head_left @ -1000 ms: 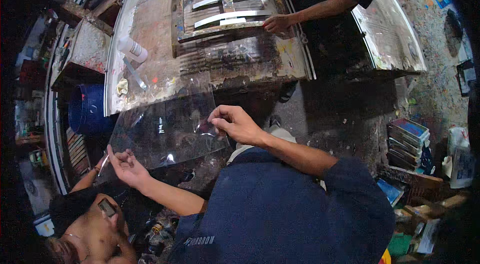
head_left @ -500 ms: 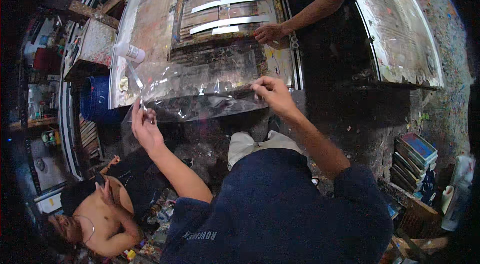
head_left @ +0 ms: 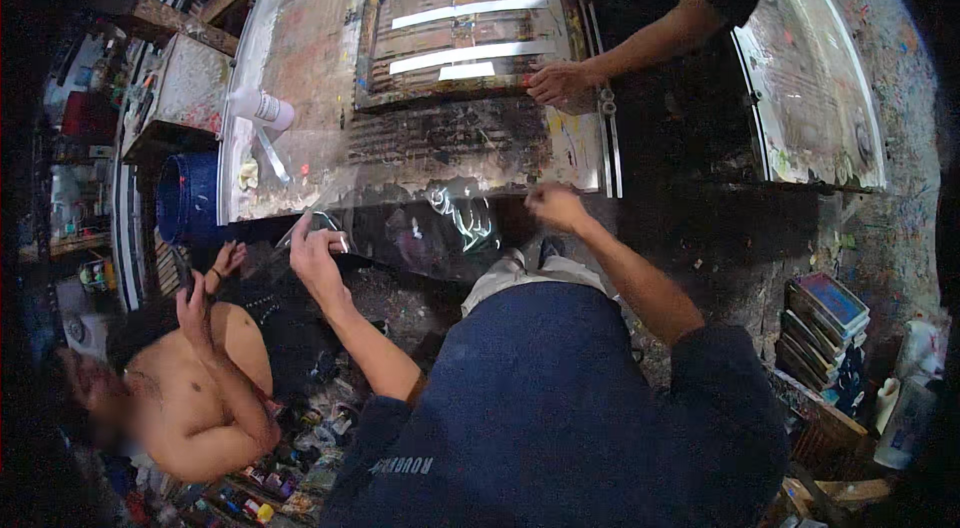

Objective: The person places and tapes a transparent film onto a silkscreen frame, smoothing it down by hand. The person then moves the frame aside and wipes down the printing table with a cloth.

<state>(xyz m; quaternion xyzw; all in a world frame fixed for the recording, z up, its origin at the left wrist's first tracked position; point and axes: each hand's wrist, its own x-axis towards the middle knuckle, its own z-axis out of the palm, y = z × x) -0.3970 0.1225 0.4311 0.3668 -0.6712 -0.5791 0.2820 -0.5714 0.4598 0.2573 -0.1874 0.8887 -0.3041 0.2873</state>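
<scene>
A thin clear plastic sheet (head_left: 415, 228) hangs between my two hands, just off the near edge of the worktable, with bright reflections on it. My left hand (head_left: 320, 258) is closed on the sheet's left side, its index finger pointing forward. At the other side my right hand (head_left: 557, 210), slightly blurred, pinches the sheet's right corner. Beyond the sheet, a dark wooden frame (head_left: 440, 106) with white strips (head_left: 470, 56) across its opening lies on the stained table (head_left: 310, 98). A co-worker's hand (head_left: 560, 85) rests on that frame's near right corner; their other hand is at the far end.
A white bottle (head_left: 268, 110) and a pale flat strip (head_left: 268, 153) stand and lie on the table's left. A blue bucket (head_left: 188, 198) sits beside its corner. Another person (head_left: 215, 368) is low at my left. Stacked frames (head_left: 825, 328) stand right, near a second table (head_left: 815, 78).
The clear sheet has come back toward me, off the table's near part, and hangs lower. Both my hands shifted slightly right. The person at my left has moved their arms.
</scene>
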